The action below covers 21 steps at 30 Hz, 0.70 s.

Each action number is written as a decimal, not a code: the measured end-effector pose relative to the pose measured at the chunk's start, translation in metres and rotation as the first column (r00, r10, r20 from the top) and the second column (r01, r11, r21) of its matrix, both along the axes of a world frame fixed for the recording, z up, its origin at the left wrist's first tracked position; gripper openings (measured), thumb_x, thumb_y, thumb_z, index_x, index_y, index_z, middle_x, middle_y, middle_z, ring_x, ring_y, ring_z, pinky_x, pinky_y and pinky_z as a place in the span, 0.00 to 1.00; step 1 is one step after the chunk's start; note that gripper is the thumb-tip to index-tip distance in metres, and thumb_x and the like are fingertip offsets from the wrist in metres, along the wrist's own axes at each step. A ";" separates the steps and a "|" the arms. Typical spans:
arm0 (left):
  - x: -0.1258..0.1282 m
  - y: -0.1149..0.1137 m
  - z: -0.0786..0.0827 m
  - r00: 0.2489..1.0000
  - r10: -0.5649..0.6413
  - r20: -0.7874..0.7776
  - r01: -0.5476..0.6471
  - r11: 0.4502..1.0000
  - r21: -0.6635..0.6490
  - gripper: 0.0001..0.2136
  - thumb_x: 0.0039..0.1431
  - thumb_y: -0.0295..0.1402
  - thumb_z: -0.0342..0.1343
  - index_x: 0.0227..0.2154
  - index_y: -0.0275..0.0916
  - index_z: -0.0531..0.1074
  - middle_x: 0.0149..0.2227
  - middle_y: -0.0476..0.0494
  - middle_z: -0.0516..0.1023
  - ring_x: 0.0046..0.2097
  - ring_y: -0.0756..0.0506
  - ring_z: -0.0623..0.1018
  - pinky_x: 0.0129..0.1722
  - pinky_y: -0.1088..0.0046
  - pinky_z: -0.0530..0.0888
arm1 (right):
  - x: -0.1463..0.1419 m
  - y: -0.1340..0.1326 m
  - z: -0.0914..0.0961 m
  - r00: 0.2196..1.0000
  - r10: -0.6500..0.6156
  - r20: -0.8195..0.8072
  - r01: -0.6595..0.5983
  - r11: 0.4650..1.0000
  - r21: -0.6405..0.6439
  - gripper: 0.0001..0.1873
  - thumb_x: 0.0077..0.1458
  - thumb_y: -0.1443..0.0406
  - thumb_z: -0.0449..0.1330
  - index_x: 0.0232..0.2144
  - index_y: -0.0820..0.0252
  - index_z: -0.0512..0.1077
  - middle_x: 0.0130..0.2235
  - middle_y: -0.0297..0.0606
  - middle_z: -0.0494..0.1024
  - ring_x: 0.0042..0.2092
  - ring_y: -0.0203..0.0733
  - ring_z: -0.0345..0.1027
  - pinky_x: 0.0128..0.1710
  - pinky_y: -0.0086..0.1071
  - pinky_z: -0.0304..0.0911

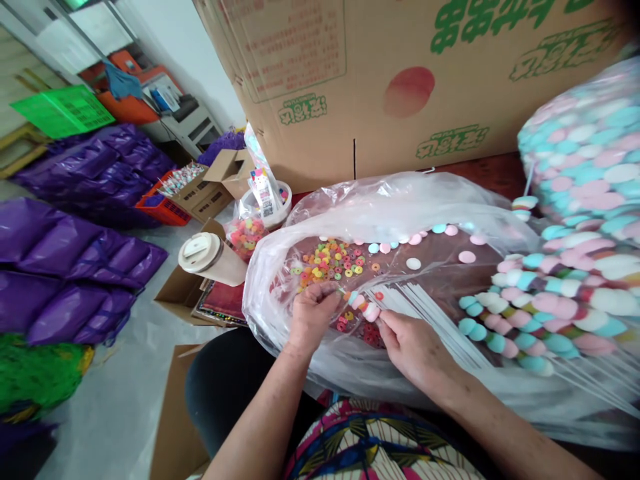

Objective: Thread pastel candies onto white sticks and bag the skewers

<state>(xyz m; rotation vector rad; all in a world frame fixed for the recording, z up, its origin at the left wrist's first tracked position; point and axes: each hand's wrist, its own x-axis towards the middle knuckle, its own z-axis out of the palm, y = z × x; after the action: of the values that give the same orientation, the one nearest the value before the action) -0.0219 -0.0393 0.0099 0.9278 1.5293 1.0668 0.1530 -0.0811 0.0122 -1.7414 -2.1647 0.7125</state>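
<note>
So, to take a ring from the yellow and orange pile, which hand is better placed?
Probably the left hand: it is close to that pile of rings. The right hand is farther away, at the other end of the threaded sweets.

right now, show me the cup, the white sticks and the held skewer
Cup (225, 265), head view: on its side wall.
White sticks (434, 320), head view: visible middle of the bunch.
Held skewer (359, 303), head view: middle of its threaded pieces.
</note>
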 end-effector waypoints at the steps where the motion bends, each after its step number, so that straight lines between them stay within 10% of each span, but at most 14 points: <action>1: 0.004 -0.002 0.001 0.997 0.023 0.074 -0.023 1.000 -0.004 0.09 0.42 0.32 0.60 0.29 0.36 0.75 0.24 0.49 0.76 0.26 0.50 0.75 0.30 0.72 0.73 | -0.001 -0.001 0.001 1.000 -0.001 0.026 0.001 1.000 0.004 0.13 0.58 0.67 0.47 0.27 0.59 0.70 0.25 0.38 0.75 0.26 0.38 0.67 0.27 0.31 0.49; 11: 0.011 -0.007 0.004 0.971 0.139 0.195 -0.150 0.988 0.041 0.07 0.37 0.27 0.64 0.24 0.36 0.76 0.25 0.50 0.77 0.28 0.52 0.74 0.32 0.76 0.72 | -0.001 -0.007 0.000 0.996 0.014 0.086 -0.024 0.993 0.113 0.12 0.57 0.69 0.49 0.28 0.60 0.70 0.24 0.37 0.75 0.24 0.37 0.67 0.26 0.31 0.49; 16: 0.011 -0.007 0.014 0.789 0.126 0.602 -0.082 0.992 -0.100 0.11 0.38 0.31 0.68 0.27 0.37 0.73 0.25 0.51 0.75 0.29 0.50 0.76 0.33 0.71 0.74 | -0.003 -0.007 -0.004 0.997 0.025 -0.078 -0.009 0.979 0.206 0.15 0.60 0.66 0.45 0.29 0.60 0.70 0.24 0.37 0.75 0.24 0.37 0.67 0.26 0.30 0.52; 21: 0.027 0.002 0.015 0.707 0.180 0.684 -0.063 0.979 -0.193 0.09 0.45 0.30 0.64 0.28 0.35 0.70 0.28 0.49 0.74 0.29 0.51 0.75 0.31 0.74 0.74 | -0.008 -0.007 -0.003 0.981 0.035 -0.192 0.006 0.978 0.207 0.15 0.60 0.67 0.44 0.31 0.62 0.70 0.26 0.39 0.75 0.27 0.38 0.69 0.28 0.30 0.55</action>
<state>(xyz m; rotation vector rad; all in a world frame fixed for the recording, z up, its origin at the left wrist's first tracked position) 0.0051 -0.0376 0.0253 0.2363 1.0069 1.1924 0.1454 -0.0879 0.0092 -1.4880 -2.0408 0.6086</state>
